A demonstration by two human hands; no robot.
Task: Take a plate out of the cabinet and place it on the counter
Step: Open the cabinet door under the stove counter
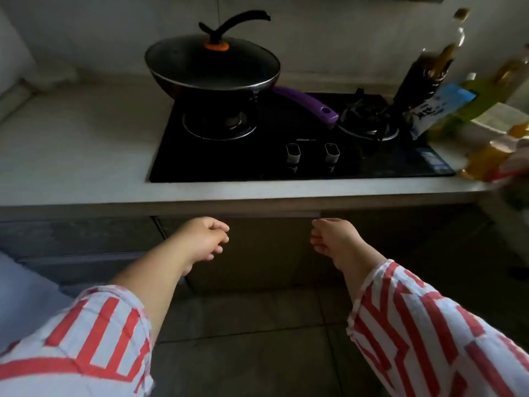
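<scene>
Reaching toward the cabinet (257,253) under the counter (80,144), I am holding both hands in front of its dark door panel, at about 6 o'clock from the hob (286,156). My left hand (204,239) is loosely curled, fingers bent inward and holding nothing; my right hand (332,239) is likewise loosely curled and empty, fingertips pointing toward the left hand. I cannot tell whether either hand is touching the door. No plate is showing anywhere; I am judging it to be behind the closed door, out of sight.

The step in hand is the opening of the cabinet, and the task is barely begun. The next move is calling for a grip on the door's upper edge beneath the counter lip, since no handle is showing, then a pull outward.

The counter is looking pale, smooth and stone-like, with bare room at 9 o'clock from the hob for setting a plate down. The hob is glossy black glass with two metal knobs. A black lidded wok (211,70) is sitting on the burner at 11 o'clock, its purple handle (306,106) pointing to 4 o'clock. Bottles (429,75) are crowding the counter at 2 o'clock, blurred. The sleeves (429,339) are striped red and white.
</scene>
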